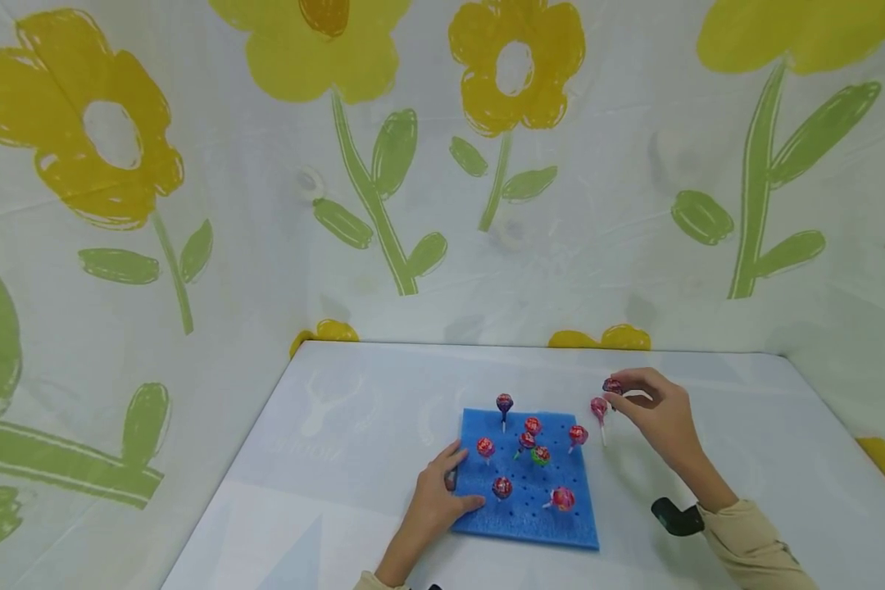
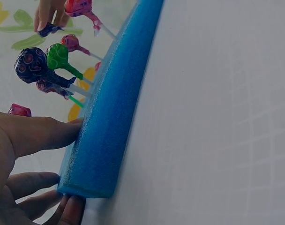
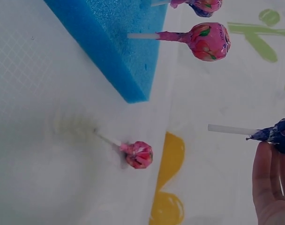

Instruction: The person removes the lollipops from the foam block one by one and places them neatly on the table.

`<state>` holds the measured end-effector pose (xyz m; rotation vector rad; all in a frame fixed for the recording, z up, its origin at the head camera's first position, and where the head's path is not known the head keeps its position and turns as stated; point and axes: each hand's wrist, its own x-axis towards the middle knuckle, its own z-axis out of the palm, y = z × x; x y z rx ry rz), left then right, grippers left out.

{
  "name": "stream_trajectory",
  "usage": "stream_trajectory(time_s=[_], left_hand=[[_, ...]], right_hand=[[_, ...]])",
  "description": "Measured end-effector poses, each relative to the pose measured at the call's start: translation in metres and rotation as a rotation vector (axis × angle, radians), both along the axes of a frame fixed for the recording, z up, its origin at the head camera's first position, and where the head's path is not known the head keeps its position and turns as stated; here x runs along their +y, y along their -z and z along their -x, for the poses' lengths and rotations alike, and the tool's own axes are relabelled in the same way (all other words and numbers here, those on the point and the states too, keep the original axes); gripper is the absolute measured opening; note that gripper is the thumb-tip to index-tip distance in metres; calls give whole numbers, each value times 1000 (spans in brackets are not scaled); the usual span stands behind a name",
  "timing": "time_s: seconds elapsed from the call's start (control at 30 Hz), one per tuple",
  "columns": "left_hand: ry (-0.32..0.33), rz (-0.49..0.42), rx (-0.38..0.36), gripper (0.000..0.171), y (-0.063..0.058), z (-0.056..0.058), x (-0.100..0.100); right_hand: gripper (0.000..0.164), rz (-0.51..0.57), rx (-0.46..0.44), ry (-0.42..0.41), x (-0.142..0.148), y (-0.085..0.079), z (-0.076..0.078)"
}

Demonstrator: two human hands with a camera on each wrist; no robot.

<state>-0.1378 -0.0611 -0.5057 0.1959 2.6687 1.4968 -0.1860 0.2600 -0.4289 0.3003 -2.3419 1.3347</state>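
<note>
A blue foam block with rows of holes lies on the table, and several wrapped lollipops stand in it by their sticks. My left hand rests on its left edge, fingers spread and thumb on the top face. A dark lollipop shows between that thumb and the fingers. To the right of the block, my right hand pinches a dark blue lollipop by its wrapped head. The lollipop's bare white stick points away from the fingers. Close by in the head view, a pink lollipop lies on the table.
Around the block spreads a white table. Behind and beside it hangs a pale curtain printed with yellow flowers. A black strap piece sits at the right wrist. One pink lollipop stands near the block's edge.
</note>
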Motion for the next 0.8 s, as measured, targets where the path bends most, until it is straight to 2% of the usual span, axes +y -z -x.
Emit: stream_trajectory(time_s=[0.43, 0.6, 0.8], left_hand=[[-9, -7, 4, 71, 4, 0, 0], [-8, -4, 6, 71, 3, 0, 0], [-4, -17, 11, 70, 3, 0, -1]], right_hand=[[27, -17, -32, 84, 9, 5, -6], [31, -10, -70, 118, 13, 10, -6], [34, 31, -88, 111, 29, 30, 3]])
